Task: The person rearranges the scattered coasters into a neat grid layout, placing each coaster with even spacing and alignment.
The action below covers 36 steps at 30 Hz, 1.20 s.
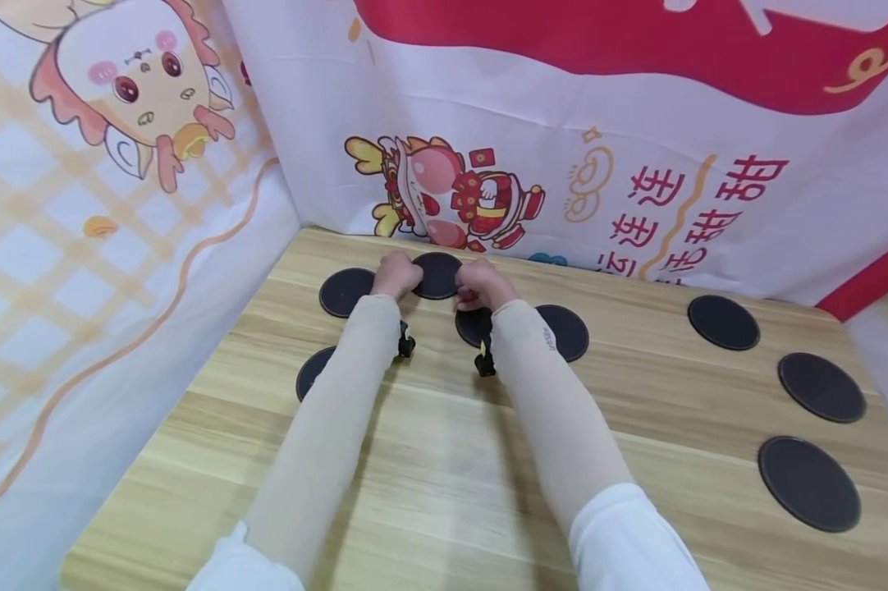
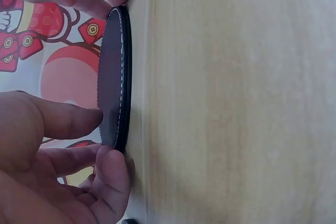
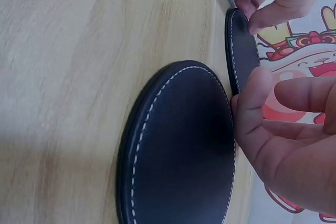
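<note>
Head view: a printed cloth (image 1: 488,98) hangs behind the wooden table (image 1: 429,476). Near the table's far edge, the left hand (image 1: 397,275) pinches the black disc (image 1: 438,276) between thumb and bent fingertips — the right hand (image 1: 486,285), loosely curled, meets its opposite side, though whether it grips cannot be told. Other dark discs (image 1: 723,322) lie about the table.
</note>
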{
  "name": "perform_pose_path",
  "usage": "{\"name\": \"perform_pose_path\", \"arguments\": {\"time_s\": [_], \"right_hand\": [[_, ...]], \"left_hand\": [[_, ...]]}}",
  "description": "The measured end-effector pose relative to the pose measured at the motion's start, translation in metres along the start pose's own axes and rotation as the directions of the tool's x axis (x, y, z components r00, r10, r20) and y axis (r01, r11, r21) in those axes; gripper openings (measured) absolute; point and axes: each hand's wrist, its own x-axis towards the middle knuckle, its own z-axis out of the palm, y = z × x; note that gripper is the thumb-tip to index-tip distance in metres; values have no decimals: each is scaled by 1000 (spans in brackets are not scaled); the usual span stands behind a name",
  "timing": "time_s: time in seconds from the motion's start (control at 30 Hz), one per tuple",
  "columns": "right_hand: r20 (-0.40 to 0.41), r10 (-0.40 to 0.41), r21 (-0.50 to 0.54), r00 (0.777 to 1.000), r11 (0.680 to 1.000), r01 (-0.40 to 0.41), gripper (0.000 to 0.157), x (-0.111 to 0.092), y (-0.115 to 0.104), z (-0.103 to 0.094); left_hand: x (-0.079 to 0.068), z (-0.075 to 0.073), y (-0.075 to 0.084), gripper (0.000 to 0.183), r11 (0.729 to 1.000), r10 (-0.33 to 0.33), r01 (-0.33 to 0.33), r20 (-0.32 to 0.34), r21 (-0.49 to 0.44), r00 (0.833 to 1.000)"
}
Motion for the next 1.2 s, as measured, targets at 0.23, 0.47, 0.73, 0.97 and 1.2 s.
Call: {"name": "perform_pose_path", "arguments": {"time_s": [0.23, 0.47, 0.73, 0.97, 1.2], "right_hand": [[-11, -49, -2, 999, 999, 49, 51, -4, 0, -1], [-76, -133, 7, 988, 991, 134, 55, -5, 3, -5], [-119, -244, 124, 962, 958, 258, 48, -8, 18, -15], [-98, -293, 224, 951, 925, 308, 51, -19, 23, -33], [-63, -344, 234, 937, 907, 349, 60, -34, 28, -50]], "left_hand": [[5, -2, -2, 23, 995, -16, 9, -67, -98, 998], [0, 0, 3, 27, 968, 44, -80, -155, -239, 987], [-8, 7, 12, 40, 917, 98, -165, -196, -363, 976], [-16, 11, 21, 53, 842, 183, -264, -211, -470, 960], [-27, 15, 28, 54, 750, 220, -281, -175, -599, 960]]}}
